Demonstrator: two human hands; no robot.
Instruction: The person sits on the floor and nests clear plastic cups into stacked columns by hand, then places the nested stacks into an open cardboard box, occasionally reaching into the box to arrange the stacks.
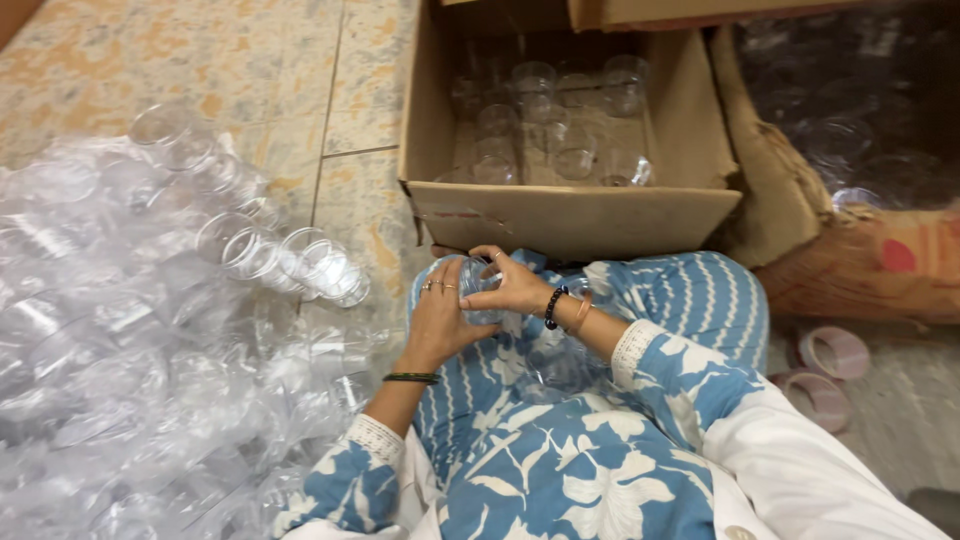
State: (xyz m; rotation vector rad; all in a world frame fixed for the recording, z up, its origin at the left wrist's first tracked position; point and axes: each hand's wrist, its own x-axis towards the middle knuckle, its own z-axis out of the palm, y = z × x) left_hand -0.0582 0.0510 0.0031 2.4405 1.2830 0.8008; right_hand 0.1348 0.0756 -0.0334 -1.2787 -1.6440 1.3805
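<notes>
Both of my hands meet over my lap around a small clear plastic cup [478, 285]. My left hand [440, 320], with rings and a dark green bangle, cups it from the left. My right hand [515, 285], wearing a black bead bracelet, grips it from the right and top. More clear plastic [560, 365] lies in my lap under my right forearm. I sit on the floor in blue and white patterned clothes.
An open cardboard box [570, 215] directly ahead holds several clear cups [545, 130]. A big heap of clear cups and plastic wrap [150, 330] covers the floor at left. Another sack of cups [860, 130] sits at right, with pink tape rolls [832, 352] below it.
</notes>
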